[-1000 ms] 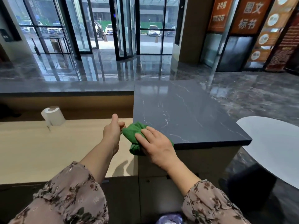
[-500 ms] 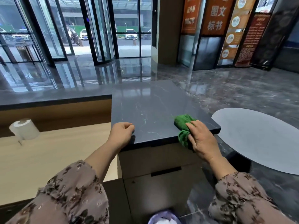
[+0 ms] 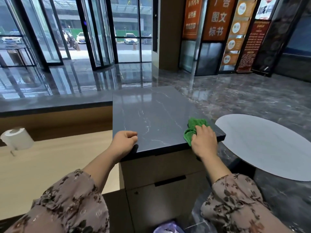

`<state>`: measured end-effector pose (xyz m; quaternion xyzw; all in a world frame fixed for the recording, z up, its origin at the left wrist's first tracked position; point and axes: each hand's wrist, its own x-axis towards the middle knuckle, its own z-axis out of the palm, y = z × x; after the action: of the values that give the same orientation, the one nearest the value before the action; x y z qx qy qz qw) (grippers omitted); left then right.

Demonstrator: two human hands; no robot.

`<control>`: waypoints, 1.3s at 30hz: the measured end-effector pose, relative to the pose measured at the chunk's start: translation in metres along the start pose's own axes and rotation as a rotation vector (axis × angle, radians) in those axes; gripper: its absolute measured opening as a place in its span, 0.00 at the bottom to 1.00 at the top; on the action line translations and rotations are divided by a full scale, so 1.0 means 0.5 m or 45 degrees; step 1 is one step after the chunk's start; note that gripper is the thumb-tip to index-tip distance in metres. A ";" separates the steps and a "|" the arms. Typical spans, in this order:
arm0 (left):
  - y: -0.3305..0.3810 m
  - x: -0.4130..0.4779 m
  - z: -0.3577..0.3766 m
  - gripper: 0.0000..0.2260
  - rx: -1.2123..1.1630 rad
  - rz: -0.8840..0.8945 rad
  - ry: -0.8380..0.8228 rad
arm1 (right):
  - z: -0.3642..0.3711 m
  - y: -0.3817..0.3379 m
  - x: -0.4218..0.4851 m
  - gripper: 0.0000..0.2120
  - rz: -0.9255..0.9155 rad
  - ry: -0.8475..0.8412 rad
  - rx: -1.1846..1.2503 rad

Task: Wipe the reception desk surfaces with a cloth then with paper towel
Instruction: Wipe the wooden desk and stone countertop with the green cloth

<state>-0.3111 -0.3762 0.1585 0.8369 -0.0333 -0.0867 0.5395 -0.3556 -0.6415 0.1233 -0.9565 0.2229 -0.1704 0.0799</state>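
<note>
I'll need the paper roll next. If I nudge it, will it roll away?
The paper roll stands on end on the beige lower desk, core hole up, so a nudge would probably slide or tip it, not roll it. It looks light and soft, and its loose tail might unwind.

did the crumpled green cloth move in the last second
Yes: the green cloth went right, from the near-left corner of the dark marble countertop to its near-right corner.

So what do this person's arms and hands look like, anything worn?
No gloves, rings or watch show on the left hand or right hand. The left sleeve and right sleeve are loose taupe fabric with a dark floral print, ending mid-forearm.
</note>
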 end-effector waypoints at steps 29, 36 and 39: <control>-0.149 0.023 -0.323 0.14 -0.337 -0.345 0.733 | 0.016 -0.628 -0.052 0.13 -0.638 -0.438 0.526; -0.175 0.093 -0.388 0.13 -0.315 -0.369 0.810 | 0.061 -0.736 0.028 0.11 -0.677 -0.601 0.430; -0.201 0.126 -0.417 0.13 -0.289 -0.395 0.796 | 0.092 -0.782 0.050 0.10 -0.695 -0.652 0.413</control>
<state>-0.2153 -0.1570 0.1443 0.7529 0.2702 0.0892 0.5934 -0.1618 -0.3021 0.1773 -0.9670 -0.0961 0.0256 0.2347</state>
